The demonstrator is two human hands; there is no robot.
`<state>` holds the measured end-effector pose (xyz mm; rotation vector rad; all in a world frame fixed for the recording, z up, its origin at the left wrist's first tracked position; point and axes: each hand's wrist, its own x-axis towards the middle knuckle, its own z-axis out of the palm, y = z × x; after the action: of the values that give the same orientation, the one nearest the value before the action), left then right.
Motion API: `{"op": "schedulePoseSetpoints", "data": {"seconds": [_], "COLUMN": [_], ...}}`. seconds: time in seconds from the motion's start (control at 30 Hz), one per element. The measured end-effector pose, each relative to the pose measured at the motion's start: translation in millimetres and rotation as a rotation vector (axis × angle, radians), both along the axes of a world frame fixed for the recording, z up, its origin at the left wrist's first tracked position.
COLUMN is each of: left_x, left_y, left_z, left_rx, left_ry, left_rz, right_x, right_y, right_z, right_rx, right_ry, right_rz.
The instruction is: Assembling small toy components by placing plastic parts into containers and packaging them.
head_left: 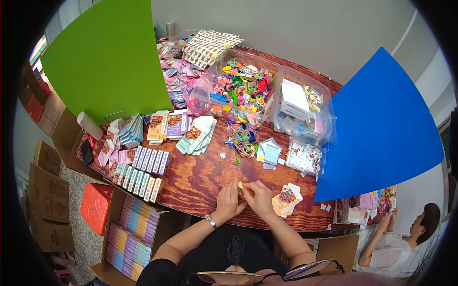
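Observation:
At the near edge of the table, my left hand (229,201) and my right hand (258,197) are closed together around a small orange-topped carton (240,185). Most of the carton is hidden by my fingers. Just right of my right hand lies a loose fan of flat orange-and-white cartons (287,199). Ahead of my hands are a small green piece (238,161) and a white cut-out figure (223,155) on the bare wood. Beyond them spreads a pile of colourful rubbery trinkets (244,138).
Filled cartons stand in rows (143,174) at left, beside stacks of flat cartons (198,136). Clear tubs (202,95) of trinkets line the back. A green panel (105,62) and a blue panel (381,128) flank the table. Another person (398,248) works at far right.

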<state>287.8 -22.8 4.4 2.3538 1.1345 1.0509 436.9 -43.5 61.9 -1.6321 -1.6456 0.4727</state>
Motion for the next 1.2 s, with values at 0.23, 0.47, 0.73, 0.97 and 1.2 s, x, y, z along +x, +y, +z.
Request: {"op": "schedulePoseSetpoints", "data": {"seconds": [0.23,0.47,0.73,0.97,1.2], "left_x": [-2.4,-3.8,-1.0,-1.8,-10.7], "left_y": [-0.3,-2.0,-4.6,-3.1,9.0], "left_z": [-0.8,-0.9,1.1,-3.1,15.1], "left_rx": [0.044,0.005,0.020,-0.001,-0.094], "left_ry": [0.065,0.135,0.161,0.188,0.267], "left_rz": [0.004,-0.006,0.018,0.054,-0.063], "right_x": [6.7,7.7,-1.3,-10.1,7.2], "right_y": [-4.2,-23.4,-28.6,-36.2,-13.4], "right_z": [3.3,-8.4,-20.2,-33.1,-28.7], "right_rx": [0.101,0.005,0.263,0.239,-0.113], "right_ry": [0.010,0.090,-0.215,-0.287,0.087], "right_rz": [0.185,0.084,0.136,0.140,0.137]}}
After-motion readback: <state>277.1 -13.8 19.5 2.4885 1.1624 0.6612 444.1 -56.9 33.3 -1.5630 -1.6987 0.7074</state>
